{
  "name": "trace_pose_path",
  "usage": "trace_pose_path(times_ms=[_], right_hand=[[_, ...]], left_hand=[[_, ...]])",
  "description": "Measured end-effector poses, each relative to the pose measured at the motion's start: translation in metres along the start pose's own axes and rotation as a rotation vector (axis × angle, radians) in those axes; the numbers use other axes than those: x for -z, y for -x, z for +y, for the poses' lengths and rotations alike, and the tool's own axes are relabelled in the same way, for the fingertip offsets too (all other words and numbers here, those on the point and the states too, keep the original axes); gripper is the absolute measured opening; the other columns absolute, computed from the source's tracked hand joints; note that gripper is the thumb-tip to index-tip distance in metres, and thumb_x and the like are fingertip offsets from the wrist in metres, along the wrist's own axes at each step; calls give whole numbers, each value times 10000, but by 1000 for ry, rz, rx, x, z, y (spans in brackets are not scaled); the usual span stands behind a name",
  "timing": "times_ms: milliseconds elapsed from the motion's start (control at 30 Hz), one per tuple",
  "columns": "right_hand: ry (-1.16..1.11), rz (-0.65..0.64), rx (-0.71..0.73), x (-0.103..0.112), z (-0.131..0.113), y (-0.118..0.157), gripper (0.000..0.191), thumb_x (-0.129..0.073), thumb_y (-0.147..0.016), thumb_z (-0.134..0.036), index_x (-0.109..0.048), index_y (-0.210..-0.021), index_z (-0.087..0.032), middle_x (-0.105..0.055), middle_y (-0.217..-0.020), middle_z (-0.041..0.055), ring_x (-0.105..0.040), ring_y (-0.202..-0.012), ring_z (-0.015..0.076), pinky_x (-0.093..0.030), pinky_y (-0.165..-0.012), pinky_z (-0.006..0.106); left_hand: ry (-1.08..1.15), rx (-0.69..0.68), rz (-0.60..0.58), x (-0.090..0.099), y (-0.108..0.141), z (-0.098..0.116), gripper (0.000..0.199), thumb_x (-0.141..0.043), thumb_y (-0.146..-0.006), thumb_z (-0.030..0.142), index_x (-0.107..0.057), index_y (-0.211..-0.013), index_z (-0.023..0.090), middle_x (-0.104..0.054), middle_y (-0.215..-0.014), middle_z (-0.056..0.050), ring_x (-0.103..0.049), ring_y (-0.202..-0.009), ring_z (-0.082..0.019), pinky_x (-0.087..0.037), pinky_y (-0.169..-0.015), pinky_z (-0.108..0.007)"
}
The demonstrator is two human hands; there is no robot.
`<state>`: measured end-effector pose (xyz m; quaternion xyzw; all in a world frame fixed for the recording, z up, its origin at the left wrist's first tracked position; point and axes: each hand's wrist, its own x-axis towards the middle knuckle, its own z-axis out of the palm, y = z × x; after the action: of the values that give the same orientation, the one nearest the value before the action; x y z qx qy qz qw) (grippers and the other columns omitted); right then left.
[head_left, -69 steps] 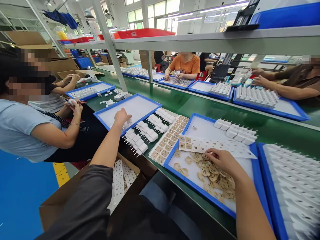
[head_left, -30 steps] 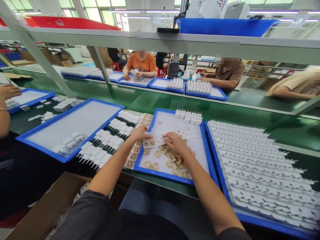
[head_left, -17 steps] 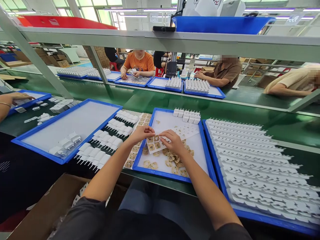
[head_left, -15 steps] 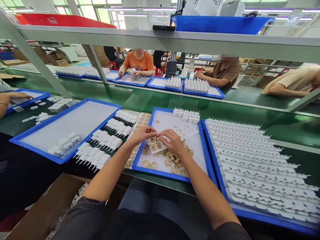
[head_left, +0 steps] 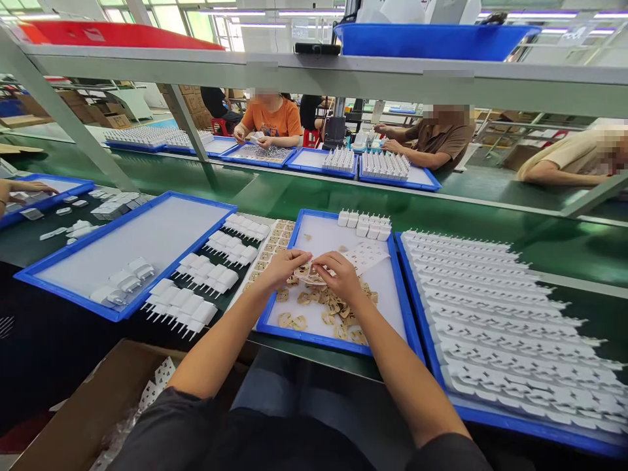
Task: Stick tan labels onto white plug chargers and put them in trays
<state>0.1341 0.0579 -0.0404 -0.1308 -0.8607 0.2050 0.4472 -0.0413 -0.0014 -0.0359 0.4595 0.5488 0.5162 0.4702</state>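
Note:
Both hands are over a blue-rimmed tray (head_left: 314, 341) with a white bottom. My left hand (head_left: 288, 267) pinches the left edge of a small white sticker sheet (head_left: 311, 277) bearing tan die-cut pieces. On its right side, the fingers of my right hand (head_left: 339, 276) are closed on the same sheet; fine detail at the fingertips is too small to tell. Loose tan die-cut pieces (head_left: 338, 313) lie heaped below the hands. A white sheet with small holes (head_left: 366, 256) rests beyond my right hand. White plug housings (head_left: 373, 226) with pins up stand at the tray's far end.
A large tray of white plug housings (head_left: 510, 327) sits at right. To the left are rows of white plugs (head_left: 184, 307), tan sticker sheets (head_left: 275, 248) and another blue tray (head_left: 147, 229). A shelf bar (head_left: 220, 69) crosses above. Co-workers sit opposite; another person's hand is far left.
The sticker sheet has tipped from facing me to a flatter, more edge-on, curved position between my hands. Both hands stay in nearly the same place. The view has shifted slightly.

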Motion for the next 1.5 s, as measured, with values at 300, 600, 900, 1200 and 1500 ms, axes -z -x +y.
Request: trace_pose_path(times_ms=[300,600,900,1200,1500], right_hand=[[-217,70,-132,11,-3,-3,61,-606,-881,-220,-665,-892,-231,-657,-940,55,-624,-873,176,-518,-660,291],[-243,132,-341,11,3,-4,73,-579,-888,-256,-644,-906,-226,-671,-906,34,-621,-816,159,-508,-681,283],[41,90,-212,18,16,0,105,-504,-882,-170,-593,-865,-223,-619,-863,48,-562,-797,182,-473,-710,315],[-86,195,-403,21,21,-1,84,-536,-878,-244,-616,-872,-217,-639,-873,49,-589,-818,182,-481,-718,311],[-833,406,-587,31,14,-8,168,-677,-738,-334,-561,-781,-220,-582,-677,-17,-567,-646,149,-495,-675,313]], left_hand=[[-440,-106,131,33,-15,-17,548,-500,-816,651,-719,-886,154,-673,-715,-29,-582,-637,-156,-430,-609,-251],[-894,-162,146,71,-89,3,338,-652,-742,422,-740,-984,205,-726,-939,-68,-639,-839,-243,-475,-785,-322],[-1014,-340,12,-48,-213,13,765,-704,-694,144,-437,-1409,196,-458,-1459,-123,-414,-1338,-298,-362,-1094,-408],[-741,-209,43,-52,-201,16,506,-698,-742,247,-575,-1223,155,-625,-1168,-141,-608,-1107,-302,-489,-965,-435],[207,-114,-138,-30,-48,21,405,-656,-801,444,-605,-1124,206,-666,-1146,-83,-668,-1014,-223,-586,-842,-390]])
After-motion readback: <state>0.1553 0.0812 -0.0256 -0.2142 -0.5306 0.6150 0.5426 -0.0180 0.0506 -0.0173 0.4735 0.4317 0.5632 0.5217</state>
